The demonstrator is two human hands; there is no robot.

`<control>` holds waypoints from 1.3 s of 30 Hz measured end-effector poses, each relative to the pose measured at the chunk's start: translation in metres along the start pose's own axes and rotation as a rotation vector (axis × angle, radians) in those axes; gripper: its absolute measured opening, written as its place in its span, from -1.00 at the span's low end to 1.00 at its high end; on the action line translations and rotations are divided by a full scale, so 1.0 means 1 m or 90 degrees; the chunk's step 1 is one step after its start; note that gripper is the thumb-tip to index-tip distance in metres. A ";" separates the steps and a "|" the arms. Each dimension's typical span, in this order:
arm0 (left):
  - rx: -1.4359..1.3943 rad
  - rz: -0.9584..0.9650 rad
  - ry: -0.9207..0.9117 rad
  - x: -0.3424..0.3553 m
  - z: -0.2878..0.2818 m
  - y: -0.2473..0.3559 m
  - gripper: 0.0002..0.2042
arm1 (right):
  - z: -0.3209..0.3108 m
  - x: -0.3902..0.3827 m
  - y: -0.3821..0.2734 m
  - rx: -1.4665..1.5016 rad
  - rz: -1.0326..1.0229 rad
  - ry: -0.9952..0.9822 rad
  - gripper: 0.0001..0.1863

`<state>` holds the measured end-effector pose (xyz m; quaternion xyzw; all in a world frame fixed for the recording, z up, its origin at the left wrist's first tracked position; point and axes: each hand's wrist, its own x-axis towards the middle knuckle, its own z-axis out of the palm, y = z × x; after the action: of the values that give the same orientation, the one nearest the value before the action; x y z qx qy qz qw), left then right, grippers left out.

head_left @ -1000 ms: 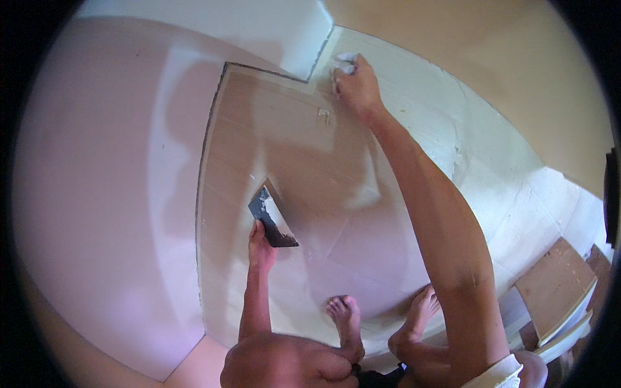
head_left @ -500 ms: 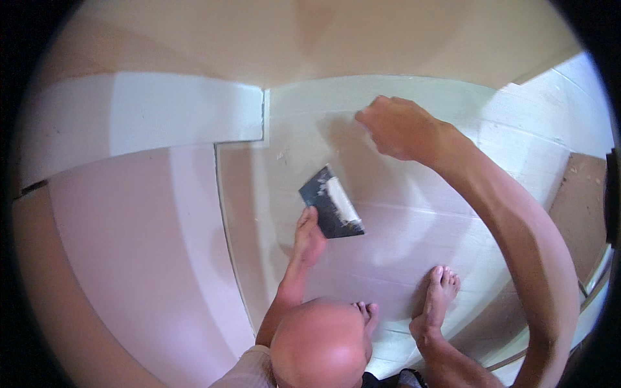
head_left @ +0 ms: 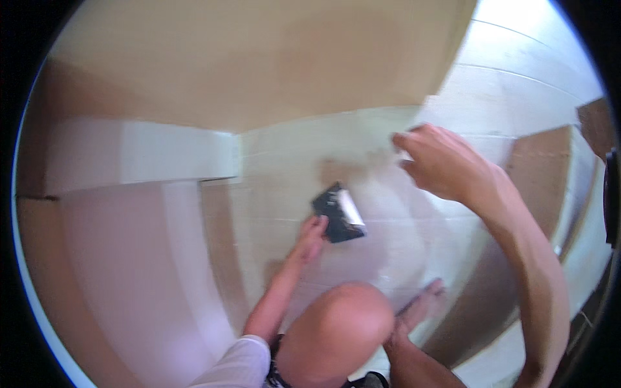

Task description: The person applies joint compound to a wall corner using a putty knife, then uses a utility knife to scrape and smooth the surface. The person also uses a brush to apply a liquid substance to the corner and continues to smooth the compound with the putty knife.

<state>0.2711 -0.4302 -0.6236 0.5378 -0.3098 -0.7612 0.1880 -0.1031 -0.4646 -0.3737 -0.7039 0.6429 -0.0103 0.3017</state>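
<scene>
My left hand [head_left: 310, 236] grips a dark, flat spreader blade [head_left: 336, 223] with a white smear along one side, held above the pale floor [head_left: 278, 161]. My right hand [head_left: 440, 158] is raised farther forward and to the right, its fingers curled; blur hides what, if anything, is between the fingertips. Below me my bare knee [head_left: 339, 323] and a blurred bare foot [head_left: 424, 301] show.
A beige wall [head_left: 272, 58] rises ahead. A white ledge [head_left: 149, 155] and pinkish surface [head_left: 129, 258] lie left, edged by a dark joint. Brown boards [head_left: 537, 168] with pale edges stand at right. White tiled floor [head_left: 517, 52] extends beyond the wall's end.
My view has swung round toward the beige wall and boards. My right hand, earlier with white stuff at its fingers, has moved rightward in view. My left hand keeps hold of the blade.
</scene>
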 end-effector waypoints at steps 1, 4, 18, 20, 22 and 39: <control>-0.028 0.001 -0.003 -0.006 0.003 0.000 -0.79 | 0.006 -0.002 0.003 -0.003 0.006 0.005 -0.82; -0.098 0.036 -0.058 -0.013 0.035 0.024 -0.78 | 0.027 -0.033 0.013 -0.143 -0.150 0.352 -0.95; 0.038 0.076 -0.517 -0.110 0.384 0.182 -0.72 | -0.031 -0.341 -0.068 0.463 0.344 0.378 -0.75; 0.057 0.069 -0.549 -0.124 0.441 0.168 -0.76 | -0.013 -0.383 -0.072 0.507 0.487 0.382 -0.74; 0.100 0.107 -0.589 -0.112 0.484 0.137 -0.78 | 0.027 -0.413 -0.067 0.519 0.571 0.397 -0.72; 0.575 0.425 -0.270 -0.138 0.500 0.160 -0.58 | 0.094 -0.497 -0.063 0.445 0.600 0.264 -0.57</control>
<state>-0.1555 -0.3278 -0.3043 0.2743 -0.7854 -0.5451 0.1038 -0.0945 0.0265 -0.2378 -0.1876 0.8884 -0.2222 0.3553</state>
